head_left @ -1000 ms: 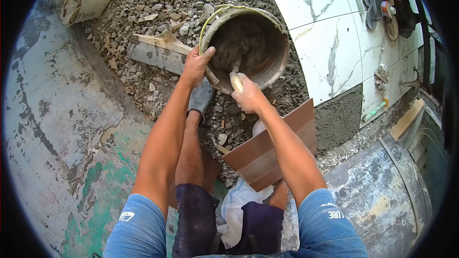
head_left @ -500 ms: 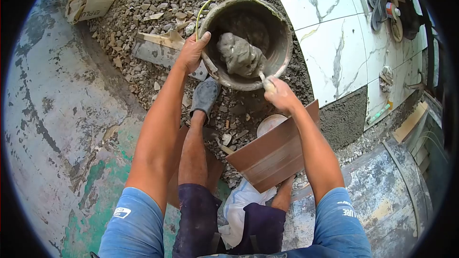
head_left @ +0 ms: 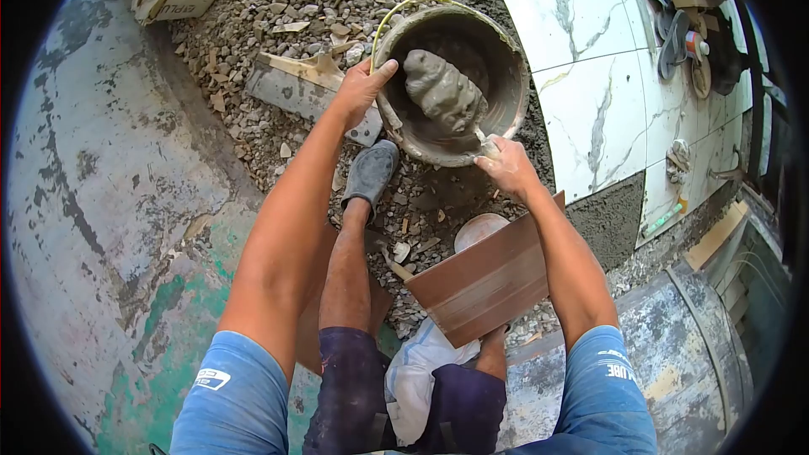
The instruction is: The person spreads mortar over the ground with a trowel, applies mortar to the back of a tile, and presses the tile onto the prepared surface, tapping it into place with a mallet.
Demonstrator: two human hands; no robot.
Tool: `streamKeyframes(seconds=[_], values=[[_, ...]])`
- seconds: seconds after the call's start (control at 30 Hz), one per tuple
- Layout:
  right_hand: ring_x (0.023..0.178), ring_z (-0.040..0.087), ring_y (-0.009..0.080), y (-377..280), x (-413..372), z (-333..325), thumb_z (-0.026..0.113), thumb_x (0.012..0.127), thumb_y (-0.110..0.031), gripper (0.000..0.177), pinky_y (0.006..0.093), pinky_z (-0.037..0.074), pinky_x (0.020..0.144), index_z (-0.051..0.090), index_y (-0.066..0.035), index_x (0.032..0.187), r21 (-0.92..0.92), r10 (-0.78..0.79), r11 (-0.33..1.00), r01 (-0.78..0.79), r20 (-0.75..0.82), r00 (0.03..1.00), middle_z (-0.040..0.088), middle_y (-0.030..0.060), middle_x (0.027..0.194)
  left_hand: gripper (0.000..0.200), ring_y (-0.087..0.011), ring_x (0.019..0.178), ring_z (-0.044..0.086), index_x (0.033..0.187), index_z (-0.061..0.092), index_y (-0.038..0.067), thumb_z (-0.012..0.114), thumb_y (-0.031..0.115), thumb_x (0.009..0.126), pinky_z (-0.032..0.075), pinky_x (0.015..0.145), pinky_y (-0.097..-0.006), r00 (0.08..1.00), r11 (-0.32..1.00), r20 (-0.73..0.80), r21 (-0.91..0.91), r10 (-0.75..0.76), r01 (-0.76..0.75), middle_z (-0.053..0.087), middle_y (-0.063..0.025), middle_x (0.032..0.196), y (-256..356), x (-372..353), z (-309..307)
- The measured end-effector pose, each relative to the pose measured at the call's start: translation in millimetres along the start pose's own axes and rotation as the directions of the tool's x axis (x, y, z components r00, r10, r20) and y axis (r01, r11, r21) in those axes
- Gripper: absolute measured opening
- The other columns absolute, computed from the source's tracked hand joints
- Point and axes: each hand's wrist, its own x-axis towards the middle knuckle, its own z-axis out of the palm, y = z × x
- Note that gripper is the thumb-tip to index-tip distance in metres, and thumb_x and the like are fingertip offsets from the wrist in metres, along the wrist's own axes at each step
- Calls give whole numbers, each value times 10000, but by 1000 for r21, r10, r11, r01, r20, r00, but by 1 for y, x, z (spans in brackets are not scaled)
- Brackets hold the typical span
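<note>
the left hand (head_left: 362, 88) grips the rim of the bucket (head_left: 503, 50) at the bucket's 9 o'clock, thumb hooked over the edge. the right hand (head_left: 507, 168) is clenched around the handle of a trowel (head_left: 485, 143) at the bucket's 5 o'clock. its blade carries a mortar lump (head_left: 444, 93) inside the bucket, toward 11 o'clock from the right hand, the nearer one. the lump's long axis runs 11 to 5. one bucket, one trowel, one lump, one brown tile (head_left: 484, 282) below.
</note>
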Motion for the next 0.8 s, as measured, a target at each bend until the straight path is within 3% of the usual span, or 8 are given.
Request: streamKeyframes(seconds=[0.17,0.37,0.43,0.47,0.53,0.6,0.7,0.8], values=[[774,590,426,0,-4,-8,675,770,-240,297,434,473,726,566,0,907,93,-18,996,16,18,1000,616,227,792,437,-101,960,543,1183,624,54,662,386,901,428,877,-285,997,994,-56,-98,-50,45,646,-11,1079,1,-2,3],[841,609,421,7,0,-7,653,769,-235,314,426,487,775,594,-18,988,69,-61,996,63,-26,998,637,238,860,466,-136,1022,560,1191,622,38,643,409,910,430,907,-298,990,993,-138,109,-19,34,654,-41,1088,5,-7,1],[847,607,419,6,6,-9,653,772,-236,314,429,484,779,593,-19,991,59,-52,997,51,15,999,637,239,869,461,-148,1030,557,1182,614,4,629,385,922,424,925,-303,907,978,-368,122,205,-172,656,-68,1070,3,-21,0],[849,606,419,8,8,-9,656,766,-241,314,430,482,780,595,-23,982,30,-32,999,31,19,999,636,241,877,422,-159,995,575,1167,612,-20,606,333,936,438,910,-297,823,930,-454,292,341,-225,658,-97,1060,-1,-31,-6],[848,605,419,5,3,-15,657,764,-240,310,434,481,777,595,-24,978,18,-42,999,42,13,999,636,240,870,340,-155,938,596,1102,632,-23,608,268,928,461,863,-286,740,923,-576,350,347,-161,664,-107,1030,-4,-74,-1],[847,604,419,5,-13,-23,658,762,-239,306,438,480,773,595,-26,973,2,-23,1000,23,13,1000,636,239,864,280,-119,833,566,1021,637,-14,608,251,937,461,782,-268,771,821,-504,570,389,-42,639,-39,912,-1,-131,19],[810,593,415,13,-68,-29,656,771,-225,278,442,482,735,600,-30,962,33,-71,997,71,5,997,615,219,838,249,-122,757,571,956,643,-30,625,216,918,476,730,-282,932,842,-318,539,175,26,643,-37,829,-14,-199,59],[753,568,402,6,-145,-42,645,805,-218,218,434,478,654,580,-33,899,13,-266,964,266,-43,963,545,188,815,239,-225,789,648,923,652,-30,618,206,906,488,737,-338,989,763,-147,636,-25,114,674,-145,817,-28,-246,100]])
